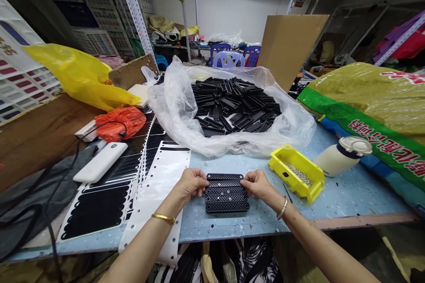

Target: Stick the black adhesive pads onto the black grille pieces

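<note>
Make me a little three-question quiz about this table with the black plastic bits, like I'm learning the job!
1. True or false: both hands, the left hand and the right hand, touch the row of black plastic pieces on the blue table.
2. What lies in the yellow bin?
A. small silvery metal parts
B. red buttons
C. water
3. Fill in: the big heap of black pieces sits inside an open clear plastic ____.

Key: 1 true. 2 A. 3 bag.
</note>
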Demonstrator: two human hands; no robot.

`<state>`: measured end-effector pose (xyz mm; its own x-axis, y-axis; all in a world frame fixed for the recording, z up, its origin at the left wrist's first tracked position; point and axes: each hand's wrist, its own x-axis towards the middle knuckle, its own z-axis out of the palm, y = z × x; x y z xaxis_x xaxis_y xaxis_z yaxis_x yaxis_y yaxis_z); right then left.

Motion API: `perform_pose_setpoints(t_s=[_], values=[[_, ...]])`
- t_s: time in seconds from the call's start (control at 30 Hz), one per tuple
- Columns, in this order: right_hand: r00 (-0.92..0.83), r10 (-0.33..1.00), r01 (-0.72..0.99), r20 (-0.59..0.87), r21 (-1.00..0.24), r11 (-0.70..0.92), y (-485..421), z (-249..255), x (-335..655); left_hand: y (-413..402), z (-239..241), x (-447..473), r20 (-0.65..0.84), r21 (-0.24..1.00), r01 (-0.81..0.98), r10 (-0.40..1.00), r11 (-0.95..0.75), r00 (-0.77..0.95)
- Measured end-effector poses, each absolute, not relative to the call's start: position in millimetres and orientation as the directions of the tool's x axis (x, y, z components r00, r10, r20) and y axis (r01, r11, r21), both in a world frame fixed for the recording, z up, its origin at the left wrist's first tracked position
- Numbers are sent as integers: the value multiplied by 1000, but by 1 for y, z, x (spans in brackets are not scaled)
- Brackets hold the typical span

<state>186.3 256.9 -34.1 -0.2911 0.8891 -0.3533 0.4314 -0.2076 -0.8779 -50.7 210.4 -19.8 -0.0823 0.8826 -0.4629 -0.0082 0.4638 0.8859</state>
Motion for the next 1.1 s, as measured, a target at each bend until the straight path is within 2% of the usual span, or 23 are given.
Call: perform_pose_setpoints(t_s=[0.27, 0.73, 1.1], values=[[-294, 893, 425, -341, -883, -197, 257, -37, 186, 205, -22, -39, -345, 924, 91, 914, 370, -215], [-289, 895, 425, -339, -883, -197, 257, -36, 186, 200, -28, -43, -276, 938, 167, 946, 303, -167], [-292, 896, 427, -334, -884, -190, 256, -35, 187, 202, -29, -41, -346, 923, 100, 915, 372, -209]])
